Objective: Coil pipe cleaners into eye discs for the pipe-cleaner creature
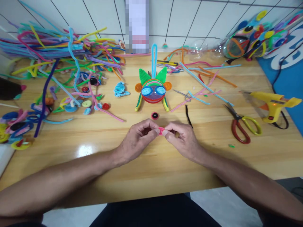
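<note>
Between the fingertips of both hands is a small pink coil of pipe cleaner (161, 130). My left hand (140, 135) pinches its left side, and my right hand (181, 135) pinches its right side. Just beyond the fingers lies a small red ring with a black center (154, 115). Farther back stands a colorful pipe-cleaner figure (153, 91) with green pointed ears, light-blue oval eyes, orange coils at its sides and a blue loop on top. A short black pipe cleaner (187, 115) rests beyond my right hand.
Scissors (241, 121) with red and yellow handles lie at right, near a yellow hot glue gun (272, 102). Piled pipe cleaners (54, 47) and coiled pieces fill the left. A light-blue bundle (121, 89) sits left of the figure. Small scissors (186, 95) lie right of it.
</note>
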`<state>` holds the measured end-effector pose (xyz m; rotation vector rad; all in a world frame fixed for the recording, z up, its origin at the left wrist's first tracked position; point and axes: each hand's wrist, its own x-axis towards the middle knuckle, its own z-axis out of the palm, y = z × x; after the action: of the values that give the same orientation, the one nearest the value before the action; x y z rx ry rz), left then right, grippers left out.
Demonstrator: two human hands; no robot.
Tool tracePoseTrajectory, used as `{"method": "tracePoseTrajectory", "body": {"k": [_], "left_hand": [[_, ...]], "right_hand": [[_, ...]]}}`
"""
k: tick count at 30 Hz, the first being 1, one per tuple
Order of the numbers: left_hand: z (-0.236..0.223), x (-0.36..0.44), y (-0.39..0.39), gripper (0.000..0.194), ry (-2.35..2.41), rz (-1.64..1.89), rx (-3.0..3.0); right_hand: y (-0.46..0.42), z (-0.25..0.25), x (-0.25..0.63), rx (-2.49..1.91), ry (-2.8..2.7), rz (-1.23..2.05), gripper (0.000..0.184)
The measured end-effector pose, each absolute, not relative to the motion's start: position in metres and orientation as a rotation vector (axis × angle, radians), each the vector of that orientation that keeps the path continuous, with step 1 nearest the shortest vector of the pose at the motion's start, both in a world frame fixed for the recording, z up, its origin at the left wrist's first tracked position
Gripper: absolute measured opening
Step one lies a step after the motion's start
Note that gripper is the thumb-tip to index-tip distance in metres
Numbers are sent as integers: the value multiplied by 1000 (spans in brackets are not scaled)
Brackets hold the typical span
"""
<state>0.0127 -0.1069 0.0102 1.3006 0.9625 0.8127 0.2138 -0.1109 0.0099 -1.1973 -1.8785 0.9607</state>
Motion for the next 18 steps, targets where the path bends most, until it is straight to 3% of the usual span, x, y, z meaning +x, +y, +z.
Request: {"method": "tracePoseTrajectory", "body": {"k": [18], "left_hand": [[10,13,-108,19,963,793,1291]], "right_hand": [[-112,7,215,-1197,-1865,984,24]]}}
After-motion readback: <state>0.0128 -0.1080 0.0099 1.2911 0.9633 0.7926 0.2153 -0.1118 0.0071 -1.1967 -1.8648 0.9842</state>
